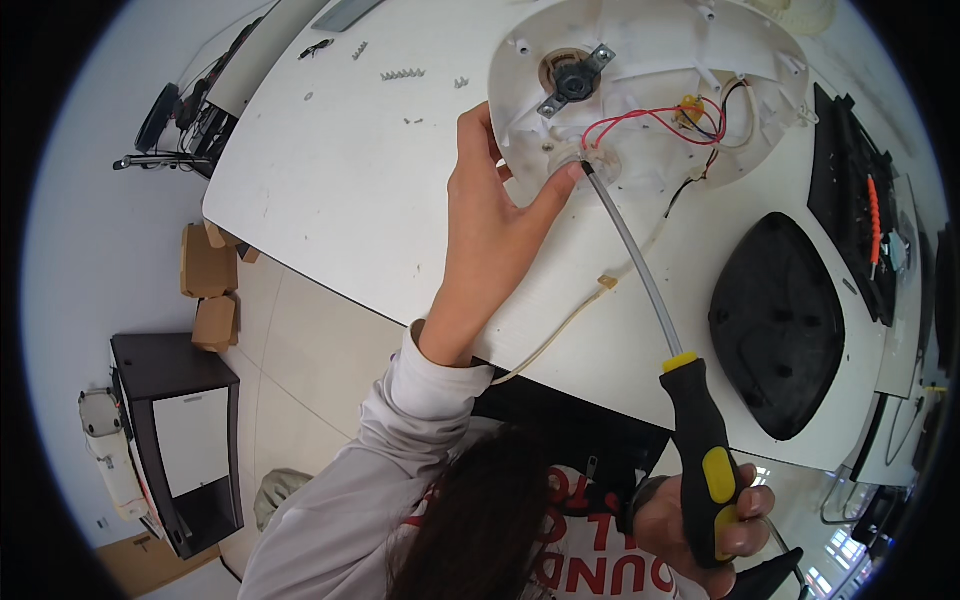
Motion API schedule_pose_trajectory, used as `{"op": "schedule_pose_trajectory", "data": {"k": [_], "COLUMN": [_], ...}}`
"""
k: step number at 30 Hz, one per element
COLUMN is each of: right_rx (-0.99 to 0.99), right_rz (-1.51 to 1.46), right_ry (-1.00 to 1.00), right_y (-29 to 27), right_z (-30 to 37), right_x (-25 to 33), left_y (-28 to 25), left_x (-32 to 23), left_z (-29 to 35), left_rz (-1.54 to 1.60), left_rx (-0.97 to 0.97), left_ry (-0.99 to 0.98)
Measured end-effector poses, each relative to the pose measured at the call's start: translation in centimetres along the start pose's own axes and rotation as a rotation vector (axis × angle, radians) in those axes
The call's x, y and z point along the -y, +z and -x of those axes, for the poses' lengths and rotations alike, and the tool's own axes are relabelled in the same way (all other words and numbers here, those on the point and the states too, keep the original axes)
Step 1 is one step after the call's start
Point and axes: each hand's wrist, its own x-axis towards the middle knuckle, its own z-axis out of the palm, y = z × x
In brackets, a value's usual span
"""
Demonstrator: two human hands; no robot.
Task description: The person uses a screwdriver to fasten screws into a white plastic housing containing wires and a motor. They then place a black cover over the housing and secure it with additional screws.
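A white plastic shell (650,65) lies hollow side up at the far edge of my view. My left hand (488,225) grips its near left rim, thumb inside and fingers behind the wall. In my right hand (660,528) is a long screwdriver (700,420) with a black and yellow handle. Its tip meets a small clear round part (603,162) beside my left thumb; the exact contact is hidden. Red wires (650,112) run from there to a small yellow part (689,110). A dark round component on a metal bracket (575,83) sits in the shell's upper left.
Several loose screws (403,74) lie on the white table (350,200). A pale cable with a connector (607,283) trails toward the near edge. To the right are a curved black cover (778,325) and a black tray (850,190) with an orange-handled tool (874,220).
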Motion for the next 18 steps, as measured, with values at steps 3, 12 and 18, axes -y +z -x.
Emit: {"op": "schedule_pose_trajectory", "data": {"k": [3, 12, 18], "right_rx": [-0.088, 0.060, -0.122], "right_rz": [0.125, -0.116, 0.112], "right_ry": [-0.039, 0.041, 0.031], "right_y": [0.8, -0.1, 1.5], "right_z": [-0.6, -0.6, -1.7], "right_x": [-0.5, 0.7, -0.2], "left_y": [0.3, 0.2, 0.1], "left_x": [-0.2, 0.1, 0.0], "left_z": [0.0, 0.0, 0.1], "left_rz": [0.003, 0.002, -0.017], "left_rx": [0.010, 0.015, 0.008], "left_ry": [0.002, -0.012, -0.007]}}
